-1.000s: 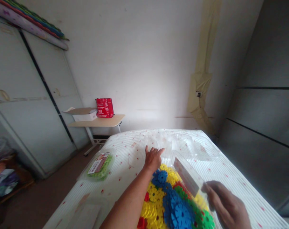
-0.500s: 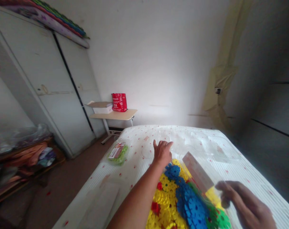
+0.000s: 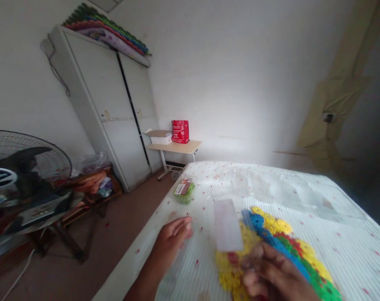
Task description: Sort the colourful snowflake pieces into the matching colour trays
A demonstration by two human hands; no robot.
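Packaging [image 3: 229, 228] hangs over colourful pieces [image 3: 279, 244] because the right hand [image 3: 266, 267] pinches its edge, while whether the left hand [image 3: 174, 234] grips is unclear

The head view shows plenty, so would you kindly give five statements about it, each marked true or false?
The right hand holds a clear plastic piece with a pale rectangular label. True.
That label is bright green. False: it is pale.
The left hand is apart from the heap of yellow, blue, red and green flower-shaped plastic pieces. True.
A clear package with light-green contents lies left of that heap. True.
That package is nearer the right hand. False: the left hand is nearer.
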